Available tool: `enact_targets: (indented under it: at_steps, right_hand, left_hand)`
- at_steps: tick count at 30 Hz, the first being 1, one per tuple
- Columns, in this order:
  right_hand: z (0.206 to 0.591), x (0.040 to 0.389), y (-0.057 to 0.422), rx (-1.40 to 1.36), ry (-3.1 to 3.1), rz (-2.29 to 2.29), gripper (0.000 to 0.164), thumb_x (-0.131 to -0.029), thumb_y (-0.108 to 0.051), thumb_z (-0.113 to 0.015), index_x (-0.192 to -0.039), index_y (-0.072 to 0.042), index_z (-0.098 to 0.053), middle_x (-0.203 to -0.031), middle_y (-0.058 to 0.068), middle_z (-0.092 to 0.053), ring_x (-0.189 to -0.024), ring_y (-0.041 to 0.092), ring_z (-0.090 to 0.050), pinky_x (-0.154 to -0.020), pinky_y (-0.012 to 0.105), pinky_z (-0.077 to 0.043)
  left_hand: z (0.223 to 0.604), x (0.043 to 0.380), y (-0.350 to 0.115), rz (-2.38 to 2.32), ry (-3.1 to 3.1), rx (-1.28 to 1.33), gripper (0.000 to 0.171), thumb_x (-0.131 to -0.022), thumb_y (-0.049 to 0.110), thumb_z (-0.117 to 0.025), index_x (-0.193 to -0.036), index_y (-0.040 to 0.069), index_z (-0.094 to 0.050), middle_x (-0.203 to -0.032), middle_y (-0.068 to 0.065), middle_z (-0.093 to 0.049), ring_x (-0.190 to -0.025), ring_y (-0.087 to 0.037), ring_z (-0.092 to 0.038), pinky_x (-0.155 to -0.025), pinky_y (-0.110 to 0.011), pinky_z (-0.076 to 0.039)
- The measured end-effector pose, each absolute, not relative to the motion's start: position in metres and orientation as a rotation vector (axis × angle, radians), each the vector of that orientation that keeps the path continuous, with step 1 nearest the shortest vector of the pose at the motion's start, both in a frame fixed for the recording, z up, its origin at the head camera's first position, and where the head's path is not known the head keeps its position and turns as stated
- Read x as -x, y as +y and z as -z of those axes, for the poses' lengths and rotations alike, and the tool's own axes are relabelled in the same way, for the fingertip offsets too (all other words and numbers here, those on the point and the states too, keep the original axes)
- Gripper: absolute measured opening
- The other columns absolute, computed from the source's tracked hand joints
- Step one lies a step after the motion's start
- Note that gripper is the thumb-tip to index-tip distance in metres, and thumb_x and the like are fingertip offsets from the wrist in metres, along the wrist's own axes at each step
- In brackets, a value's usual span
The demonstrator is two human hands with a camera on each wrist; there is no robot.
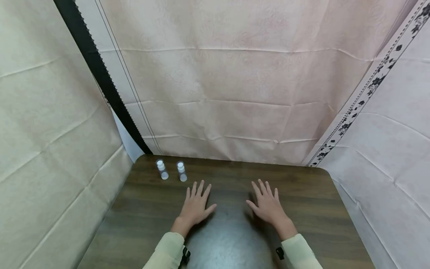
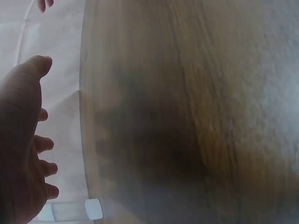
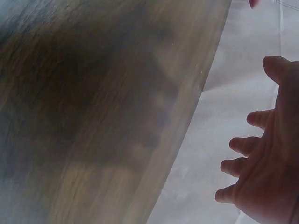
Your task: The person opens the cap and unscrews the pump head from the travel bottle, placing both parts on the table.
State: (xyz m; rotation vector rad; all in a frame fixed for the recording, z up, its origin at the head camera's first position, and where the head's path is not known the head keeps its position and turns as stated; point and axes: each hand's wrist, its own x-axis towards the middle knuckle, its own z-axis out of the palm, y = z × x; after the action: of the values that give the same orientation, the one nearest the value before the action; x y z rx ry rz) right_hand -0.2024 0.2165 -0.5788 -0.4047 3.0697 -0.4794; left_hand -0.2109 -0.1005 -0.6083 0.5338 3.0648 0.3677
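Two small clear bottles with white caps stand side by side at the far left of the wooden table: a left bottle (image 1: 162, 169) and a right bottle (image 1: 181, 171). My left hand (image 1: 195, 207) hovers over the table, palm down with fingers spread, just nearer to me than the right bottle. In the left wrist view part of a clear bottle (image 2: 70, 211) with white ends shows below the fingers. My right hand (image 1: 267, 206) is likewise spread above the table, right of the middle, casting a shadow beneath it. Neither hand holds anything.
The dark wooden table (image 1: 228, 172) has rounded far corners. Pale creased cloth (image 1: 218, 82) hangs behind its far edge, with more cloth on the left (image 1: 50, 149) and right sides (image 1: 386, 157). A black strip (image 1: 100, 74) runs down the left corner, a floral border (image 1: 366, 89) down the right.
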Motion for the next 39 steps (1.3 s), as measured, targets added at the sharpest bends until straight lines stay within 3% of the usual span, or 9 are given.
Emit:
enact_targets:
  at_steps: [12, 39]
  right_hand:
    - [0.580, 0.204, 0.196, 0.449, 3.058, 0.519, 0.078, -0.102, -0.054, -0.056, -0.164, -0.014, -0.029, -0.169, 0.020, -0.024, -0.155, 0.047, -0.021, -0.116, 0.078, -0.015]
    - [0.590, 0.215, 0.149, 0.606, 3.039, 0.488, 0.070, -0.105, -0.053, -0.051, -0.163, -0.018, -0.033, -0.168, 0.014, -0.031, -0.154, 0.040, -0.030, -0.119, 0.071, -0.023]
  left_hand:
    - [0.613, 0.212, -0.117, -0.368, 3.072, -0.495, 0.081, -0.101, 0.063, -0.051, -0.165, 0.021, -0.026, -0.172, -0.016, -0.017, -0.157, -0.044, -0.016, -0.122, -0.068, -0.018]
    - [0.612, 0.218, -0.167, -0.477, 3.132, -0.381, 0.073, -0.102, 0.052, -0.057, -0.160, 0.011, -0.038, -0.167, -0.023, -0.030, -0.154, -0.047, -0.026, -0.119, -0.070, -0.024]
